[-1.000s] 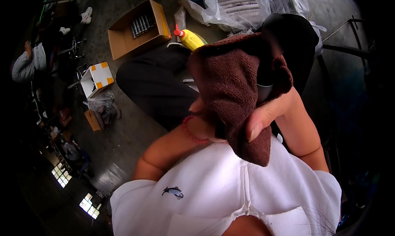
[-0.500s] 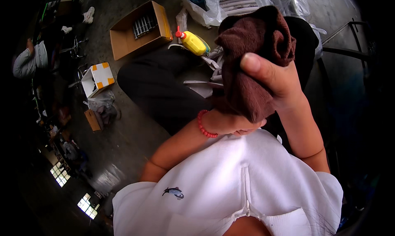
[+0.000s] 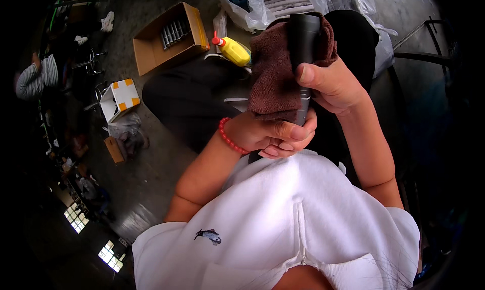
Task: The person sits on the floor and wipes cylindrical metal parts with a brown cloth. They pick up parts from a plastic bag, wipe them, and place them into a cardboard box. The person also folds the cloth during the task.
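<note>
A black flashlight-shaped cylinder stands upright between my hands, its wider end up and grooved rings lower down. A brown cloth wraps around its back and sides, leaving the near face bare. My right hand is closed around the cylinder through the cloth, thumb pressed on its near side. My left hand, below a red bead bracelet at the wrist, is closed around the lower end with its thumb across the front. The fingers behind the cloth are hidden.
An open cardboard box holds several shiny dark cylinders. Beside it sit a yellow bottle with a red top and clear plastic bags. Farther left are a white box with orange tape and a seated person in stripes.
The cloth has opened out to the left, baring the black cylinder it covered. My left hand has risen slightly and turned, its thumb now showing on the lower end.
</note>
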A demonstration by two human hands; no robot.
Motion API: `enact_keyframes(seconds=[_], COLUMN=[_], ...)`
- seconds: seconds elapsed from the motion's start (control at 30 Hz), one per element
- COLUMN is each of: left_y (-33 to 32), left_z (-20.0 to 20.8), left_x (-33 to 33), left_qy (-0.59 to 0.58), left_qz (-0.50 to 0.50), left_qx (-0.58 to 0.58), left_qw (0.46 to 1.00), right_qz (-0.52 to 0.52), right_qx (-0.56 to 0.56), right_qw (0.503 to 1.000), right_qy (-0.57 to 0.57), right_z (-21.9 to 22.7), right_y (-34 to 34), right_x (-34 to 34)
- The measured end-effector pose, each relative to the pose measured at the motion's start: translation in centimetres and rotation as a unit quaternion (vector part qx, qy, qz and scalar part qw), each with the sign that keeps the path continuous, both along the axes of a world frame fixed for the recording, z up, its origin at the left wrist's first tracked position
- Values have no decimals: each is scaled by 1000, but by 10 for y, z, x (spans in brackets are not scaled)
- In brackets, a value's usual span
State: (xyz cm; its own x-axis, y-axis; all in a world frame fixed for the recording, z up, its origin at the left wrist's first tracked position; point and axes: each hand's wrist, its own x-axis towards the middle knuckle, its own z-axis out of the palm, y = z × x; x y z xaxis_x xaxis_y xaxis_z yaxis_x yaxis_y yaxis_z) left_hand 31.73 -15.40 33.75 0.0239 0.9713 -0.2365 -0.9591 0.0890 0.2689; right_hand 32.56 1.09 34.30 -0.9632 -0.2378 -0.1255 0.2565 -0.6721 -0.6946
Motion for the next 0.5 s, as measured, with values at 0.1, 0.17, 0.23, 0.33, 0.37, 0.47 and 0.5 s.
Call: enact_keyframes(seconds=[0.1,0.17,0.23,0.33,0.37,0.47,0.5], left_y=[-3,-19,-34,-31,-18,10,13], left_z=[3,1,5,26,33,27,24], left_x=[0,1,-8,-19,-19,-19,-19], left_qy=[156,362,509,478,500,505,486], left_qz=[30,48,146,384,427,472,473], left_qx=[-45,-178,-271,-211,-191,-163,-178], left_qw=[986,914,804,761,729,704,713], right_qz=[-24,-87,-138,-92,-112,-133,-130], right_qx=[92,262,437,512,551,634,595], right_qw=[995,958,882,853,824,748,782], right_qy=[32,83,109,28,66,148,137], right_z=[6,-1,-7,-17,-17,-6,-6], right_y=[-1,-5,-4,-9,-18,-47,-49], right_x=[3,5,5,13,15,18,18])
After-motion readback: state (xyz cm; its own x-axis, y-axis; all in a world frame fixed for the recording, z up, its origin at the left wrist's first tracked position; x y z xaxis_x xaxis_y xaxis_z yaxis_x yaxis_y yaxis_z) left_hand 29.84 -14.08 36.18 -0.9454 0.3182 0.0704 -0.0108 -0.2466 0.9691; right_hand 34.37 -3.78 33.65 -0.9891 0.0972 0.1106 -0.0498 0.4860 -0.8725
